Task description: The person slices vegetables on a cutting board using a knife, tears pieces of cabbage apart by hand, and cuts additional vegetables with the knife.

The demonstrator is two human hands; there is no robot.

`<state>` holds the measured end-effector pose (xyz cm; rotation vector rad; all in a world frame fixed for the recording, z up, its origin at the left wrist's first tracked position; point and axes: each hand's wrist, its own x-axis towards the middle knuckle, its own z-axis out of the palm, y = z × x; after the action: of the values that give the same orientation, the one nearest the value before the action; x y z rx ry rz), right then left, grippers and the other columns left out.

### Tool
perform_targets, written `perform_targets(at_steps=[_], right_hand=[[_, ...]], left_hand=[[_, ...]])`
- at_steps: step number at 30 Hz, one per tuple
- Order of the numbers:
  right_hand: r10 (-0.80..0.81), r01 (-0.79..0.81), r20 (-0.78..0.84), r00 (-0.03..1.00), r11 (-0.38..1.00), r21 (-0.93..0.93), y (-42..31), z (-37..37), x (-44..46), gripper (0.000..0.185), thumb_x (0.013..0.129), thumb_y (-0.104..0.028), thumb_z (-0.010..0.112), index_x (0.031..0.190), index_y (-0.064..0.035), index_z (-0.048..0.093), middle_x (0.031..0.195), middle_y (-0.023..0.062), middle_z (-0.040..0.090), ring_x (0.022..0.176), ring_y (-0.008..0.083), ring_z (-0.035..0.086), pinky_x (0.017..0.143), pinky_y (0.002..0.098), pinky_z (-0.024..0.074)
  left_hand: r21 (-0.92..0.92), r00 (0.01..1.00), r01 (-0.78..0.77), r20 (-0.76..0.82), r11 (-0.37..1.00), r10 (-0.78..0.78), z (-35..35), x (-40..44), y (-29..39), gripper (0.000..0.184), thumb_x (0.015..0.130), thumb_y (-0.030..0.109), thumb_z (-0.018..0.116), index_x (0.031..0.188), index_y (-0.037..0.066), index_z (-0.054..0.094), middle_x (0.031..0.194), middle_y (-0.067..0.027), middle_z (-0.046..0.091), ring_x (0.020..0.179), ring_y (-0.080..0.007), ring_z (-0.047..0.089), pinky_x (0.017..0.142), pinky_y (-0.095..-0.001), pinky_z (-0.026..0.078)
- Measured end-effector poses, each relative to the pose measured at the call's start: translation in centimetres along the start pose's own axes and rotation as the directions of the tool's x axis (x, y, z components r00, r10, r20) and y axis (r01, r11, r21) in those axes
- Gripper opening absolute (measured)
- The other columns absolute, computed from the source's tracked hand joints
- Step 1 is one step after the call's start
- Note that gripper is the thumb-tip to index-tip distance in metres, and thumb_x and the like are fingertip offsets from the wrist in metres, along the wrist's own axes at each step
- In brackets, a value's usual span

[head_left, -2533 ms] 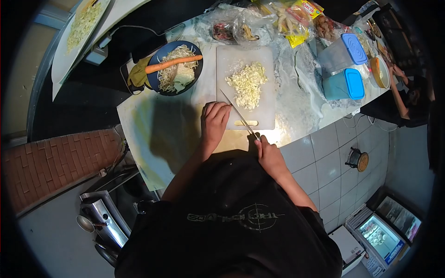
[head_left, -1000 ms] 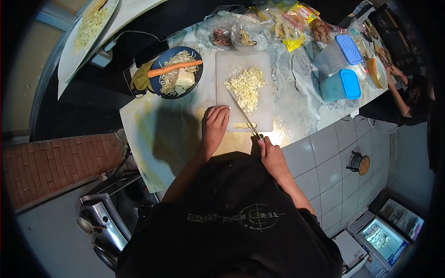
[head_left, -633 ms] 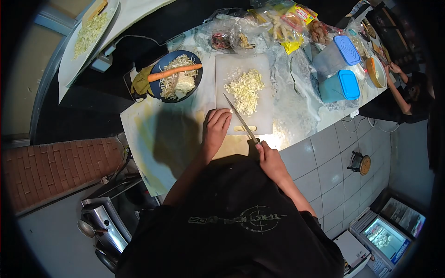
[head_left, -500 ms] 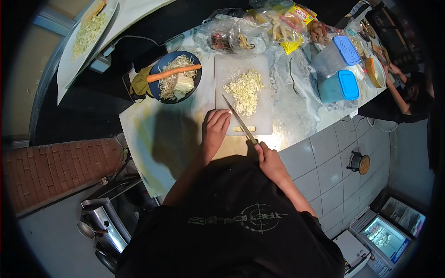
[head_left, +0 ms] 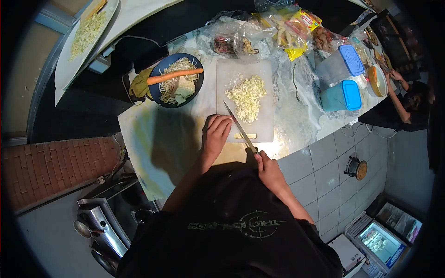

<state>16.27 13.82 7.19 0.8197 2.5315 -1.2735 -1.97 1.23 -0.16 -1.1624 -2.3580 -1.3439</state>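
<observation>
Holding knife (head_left: 240, 127) in right hand (head_left: 270, 170), left hand (head_left: 216, 135) at cutting board (head_left: 245, 67).

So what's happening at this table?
Someone is working with a knife at a white cutting board. The right hand grips the handle, with the blade slanting over the board. The left hand is curled at the board's left edge; whether it holds anything is unclear. A pile of pale chopped pieces lies on the board, beside the blade. To the left, a dark plate holds sprouts with a carrot across them.
</observation>
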Motion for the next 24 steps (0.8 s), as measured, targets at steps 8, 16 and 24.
perform_targets(at_steps=[8,16,24], right_hand=[[0.018,-0.018,0.003,1.000,1.000,0.005,0.2,0.2,0.1,0.033,0.106,-0.029,0.043,0.100,0.0021,0.054,0.064,0.0296,0.056,0.064,0.0505,0.057,0.058,0.0547,0.0412],[0.047,-0.042,0.064,0.997,0.996,-0.082,0.1,0.8,0.3,0.031,0.105,-0.029,0.042,0.101,0.0012,0.049,0.071,0.0303,0.063,0.071,0.0517,0.061,0.060,0.0590,0.0481],[-0.026,0.024,-0.011,1.000,0.993,-0.116,1.4,2.6,1.5,0.029,0.104,-0.028,0.045,0.098,0.0007,0.049,0.069,0.0295,0.062,0.067,0.0507,0.062,0.058,0.0578,0.0488]], left_hand=[[-0.013,1.000,0.012,-0.005,1.000,-0.012,0.1,0.1,0.2,0.012,0.081,-0.003,0.070,0.092,0.001,0.066,0.098,-0.0085,0.065,0.094,-0.0283,0.061,0.081,-0.0377,0.050],[-0.022,0.999,0.052,0.004,0.998,-0.052,0.1,0.0,0.1,0.013,0.081,-0.003,0.070,0.092,0.002,0.066,0.098,-0.0086,0.065,0.093,-0.0283,0.060,0.081,-0.0376,0.049],[-0.022,0.998,0.064,0.010,0.998,-0.064,0.3,-0.2,0.0,0.013,0.081,-0.002,0.070,0.093,0.002,0.065,0.098,-0.0088,0.064,0.094,-0.0290,0.059,0.082,-0.0386,0.048]])
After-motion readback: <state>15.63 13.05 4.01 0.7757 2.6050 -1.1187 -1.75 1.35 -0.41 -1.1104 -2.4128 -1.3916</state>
